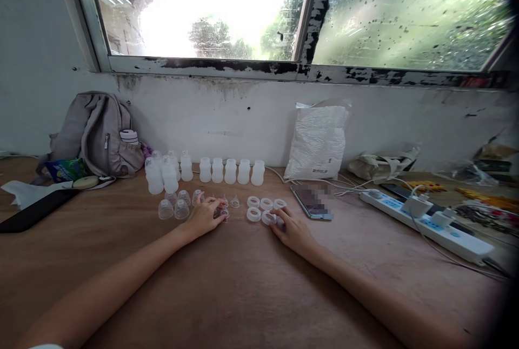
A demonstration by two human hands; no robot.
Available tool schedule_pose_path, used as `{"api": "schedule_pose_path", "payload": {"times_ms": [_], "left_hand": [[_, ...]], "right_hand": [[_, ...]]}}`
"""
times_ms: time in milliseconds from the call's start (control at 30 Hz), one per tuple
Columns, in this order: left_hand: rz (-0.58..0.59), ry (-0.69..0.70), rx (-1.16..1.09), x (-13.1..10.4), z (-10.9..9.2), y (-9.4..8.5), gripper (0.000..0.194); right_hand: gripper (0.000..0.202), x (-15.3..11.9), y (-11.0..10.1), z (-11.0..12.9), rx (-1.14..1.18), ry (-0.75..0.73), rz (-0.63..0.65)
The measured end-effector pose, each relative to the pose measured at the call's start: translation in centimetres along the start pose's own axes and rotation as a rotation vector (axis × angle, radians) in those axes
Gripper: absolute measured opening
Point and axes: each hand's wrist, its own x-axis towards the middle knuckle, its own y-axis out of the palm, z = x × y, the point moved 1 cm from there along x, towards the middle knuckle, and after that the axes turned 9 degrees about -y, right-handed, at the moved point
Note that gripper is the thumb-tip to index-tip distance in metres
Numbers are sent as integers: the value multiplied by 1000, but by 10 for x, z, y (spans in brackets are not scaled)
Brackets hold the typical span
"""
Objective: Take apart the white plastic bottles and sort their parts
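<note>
My left hand [207,214] rests over the small clear nipples, its fingers spread, the fingertips near a nipple [224,212] and a clear cap [198,196]. Another clear nipple [235,202] stands just right of it. My right hand [290,228] lies at the front right of the white rings [253,214], with its fingers bent around a ring [267,217] that sits on the table. Several clear domed caps [181,209] are left of my left hand. Behind stands a row of open white bottles [231,171]; more bottles with tops [169,175] are grouped at the left.
A grey backpack [101,135] and a black flat object [34,211] are at the left on the wooden table [227,289]. A white plastic bag [318,141] leans on the wall. Right of the rings are a phone [310,201] and a power strip [430,225] with cables.
</note>
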Motion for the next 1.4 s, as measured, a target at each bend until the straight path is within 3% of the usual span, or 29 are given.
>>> {"api": "schedule_pose_path", "payload": {"times_ms": [533, 667, 767, 900, 967, 1100, 1233, 1400], "left_hand": [[-48, 40, 68, 0, -1, 2, 27], [-112, 50, 113, -2, -5, 0, 31], [-181, 79, 156, 3, -8, -11, 30], [-263, 12, 298, 32, 5, -49, 26], [-218, -104, 466, 56, 21, -72, 26], [-152, -188, 549, 104, 57, -107, 31], [-49, -286, 613, 135, 84, -112, 34], [40, -418, 661, 147, 99, -102, 32]], "right_hand": [[21, 0, 1, -1, 2, 14, -7], [21, 0, 0, 0, 18, 8, -18], [22, -1, 0, -1, 45, 5, -20], [21, -1, 0, -3, 90, 23, -59], [21, -1, 0, -3, 106, 31, -79], [21, -1, -2, -3, 121, 27, -88], [20, -2, -3, -2, 120, 20, -103], [21, -3, -3, -2, 146, 4, -113]]}}
